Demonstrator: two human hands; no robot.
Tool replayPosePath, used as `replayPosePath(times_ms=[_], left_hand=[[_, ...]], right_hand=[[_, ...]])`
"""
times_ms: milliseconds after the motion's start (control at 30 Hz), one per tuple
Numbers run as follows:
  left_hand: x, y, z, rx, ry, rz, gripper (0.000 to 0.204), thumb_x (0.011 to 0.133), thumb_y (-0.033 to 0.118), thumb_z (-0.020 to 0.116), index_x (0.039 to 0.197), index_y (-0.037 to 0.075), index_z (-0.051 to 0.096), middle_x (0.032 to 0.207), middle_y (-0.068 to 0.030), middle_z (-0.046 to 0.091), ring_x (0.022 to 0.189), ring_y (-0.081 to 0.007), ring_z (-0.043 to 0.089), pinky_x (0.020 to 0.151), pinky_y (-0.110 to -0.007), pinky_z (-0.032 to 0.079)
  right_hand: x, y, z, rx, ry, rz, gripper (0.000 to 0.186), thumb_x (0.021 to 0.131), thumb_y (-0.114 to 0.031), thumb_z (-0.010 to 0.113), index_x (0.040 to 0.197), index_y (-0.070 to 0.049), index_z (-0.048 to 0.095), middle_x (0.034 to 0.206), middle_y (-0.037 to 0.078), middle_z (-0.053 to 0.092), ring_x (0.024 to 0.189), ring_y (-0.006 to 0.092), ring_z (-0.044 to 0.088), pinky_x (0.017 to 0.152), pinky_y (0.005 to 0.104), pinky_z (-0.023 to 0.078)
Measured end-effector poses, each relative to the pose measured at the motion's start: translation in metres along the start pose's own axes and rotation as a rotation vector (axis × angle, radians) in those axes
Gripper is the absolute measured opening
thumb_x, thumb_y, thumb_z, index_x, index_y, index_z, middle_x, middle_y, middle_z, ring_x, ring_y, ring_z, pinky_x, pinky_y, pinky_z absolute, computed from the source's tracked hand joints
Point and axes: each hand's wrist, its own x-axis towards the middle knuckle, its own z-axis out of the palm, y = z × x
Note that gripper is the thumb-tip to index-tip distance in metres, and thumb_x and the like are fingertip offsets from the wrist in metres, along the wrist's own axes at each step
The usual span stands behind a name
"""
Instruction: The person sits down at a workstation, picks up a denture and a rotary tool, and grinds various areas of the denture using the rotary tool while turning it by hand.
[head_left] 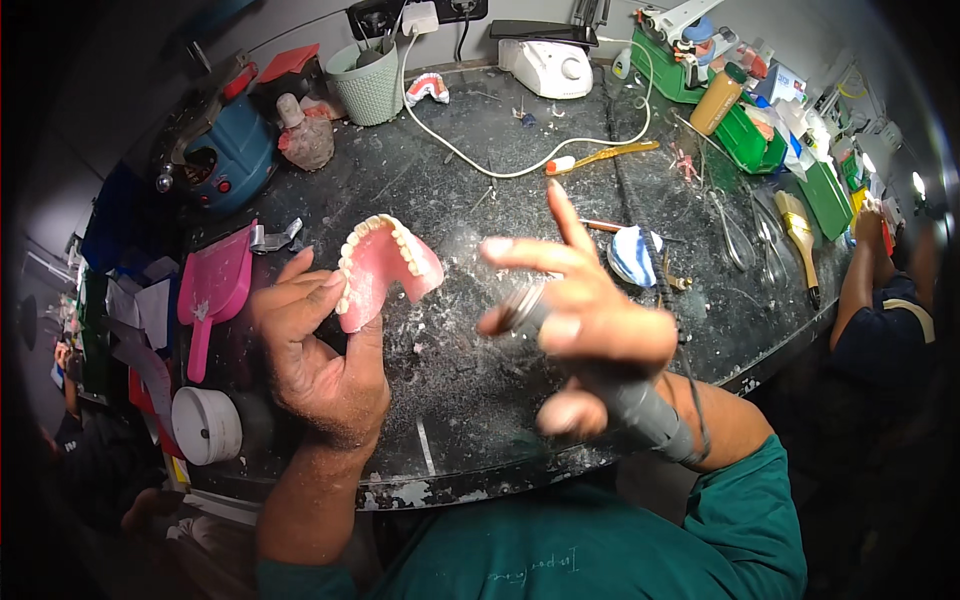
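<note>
My left hand (pixel 335 375) holds a denture (pixel 415 262) by one side, with its pink base and row of cream teeth raised above the dusty bench. The thumb is under the base and the fingers lie along the teeth. To the right, my right hand (pixel 610 315) carries a grey rotary handpiece (pixel 640 408) with a cord at its rear. Its fingers are spread and partly smeared by motion, while the tool rests across the palm. The handpiece's tip is too blurred to make out, and it is apart from the denture.
A pink dustpan (pixel 218 275) and a white round tub (pixel 207 425) lie at left. Behind stand a blue machine (pixel 225 150), a woven cup (pixel 365 88) and a white control box (pixel 545 70). A paintbrush (pixel 798 232) and green bins (pixel 745 135) lie right, near another person's arm (pixel 862 270).
</note>
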Motion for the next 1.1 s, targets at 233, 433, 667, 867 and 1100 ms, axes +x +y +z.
replayPosePath(times_ms=[233,433,667,867,1100], left_hand=[[0.004,0.005,-0.005,0.105,-0.098,0.207,0.041,0.077,-0.007,0.075,0.111,0.007,0.057,0.099,-0.0074,0.051,0.09,-0.0221,0.059,0.096,-0.052,0.05],[-0.001,0.007,0.001,-0.015,-0.1,0.144,0.041,0.077,-0.006,0.075,0.112,0.005,0.056,0.102,-0.0087,0.051,0.093,-0.0228,0.059,0.097,-0.051,0.05],[-0.008,0.003,0.004,-0.182,-0.053,0.018,0.04,0.078,-0.002,0.075,0.112,0.003,0.054,0.106,-0.0099,0.05,0.098,-0.0237,0.058,0.097,-0.047,0.05],[-0.004,0.008,0.003,-0.176,-0.041,0.076,0.037,0.083,0.008,0.076,0.112,0.003,0.053,0.108,-0.0104,0.05,0.1,-0.0246,0.059,0.094,-0.044,0.052],[-0.002,0.009,-0.001,-0.126,-0.078,0.119,0.039,0.085,0.018,0.078,0.111,0.004,0.053,0.108,-0.01,0.05,0.101,-0.0252,0.059,0.091,-0.042,0.054]], right_hand=[[-0.002,-0.001,0.024,0.081,0.15,0.283,0.054,0.075,-0.009,0.085,0.119,-0.003,0.055,0.112,0.015,0.066,0.107,0.0238,0.067,0.082,0.0312,0.06],[-0.006,0.006,0.03,0.101,0.206,0.258,0.053,0.075,-0.006,0.085,0.118,-0.002,0.055,0.109,0.014,0.065,0.102,0.0226,0.068,0.082,0.0301,0.061],[-0.008,0.006,0.026,0.086,0.185,0.295,0.044,0.077,-0.004,0.082,0.114,-0.001,0.058,0.11,0.013,0.064,0.099,0.0221,0.069,0.084,0.0298,0.06],[-0.009,0.006,0.029,0.297,0.221,0.373,0.04,0.082,-0.002,0.078,0.116,-0.002,0.058,0.116,0.013,0.063,0.106,0.0201,0.066,0.089,0.0303,0.057],[-0.008,0.006,0.027,0.321,0.175,0.449,0.036,0.086,0.0,0.073,0.119,-0.002,0.058,0.119,0.013,0.063,0.111,0.0202,0.064,0.094,0.0317,0.053]])
